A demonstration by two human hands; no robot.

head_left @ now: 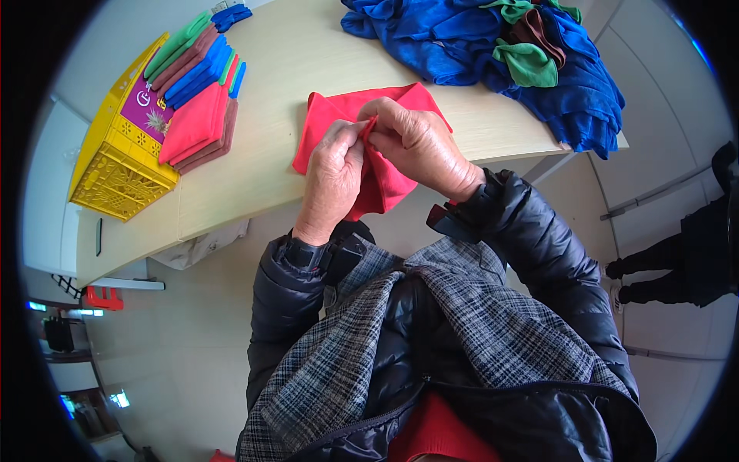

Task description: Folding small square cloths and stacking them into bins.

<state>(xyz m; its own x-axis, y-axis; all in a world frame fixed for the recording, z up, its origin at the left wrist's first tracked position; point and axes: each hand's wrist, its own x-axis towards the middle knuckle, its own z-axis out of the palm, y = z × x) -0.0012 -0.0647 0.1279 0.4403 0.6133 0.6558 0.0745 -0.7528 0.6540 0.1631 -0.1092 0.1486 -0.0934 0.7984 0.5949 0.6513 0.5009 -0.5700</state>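
A red cloth (392, 185) lies partly on the table's near edge, with its front portion lifted and hanging over. My left hand (336, 173) pinches a gathered edge of it. Close against it, my right hand (423, 146) grips the same raised edge, fingers pressed together. The two hands nearly touch at the pinched fold. Behind them, the rest of the cloth spreads flat on the tabletop.
Folded red, brown, blue and green cloths (202, 115) are stacked at the left, beside a yellow plastic crate (127, 173). A heap of blue cloths (454, 42) with green and brown pieces covers the back right of the pale table (265, 100). Another person's dark-clothed legs (662, 266) are at far right.
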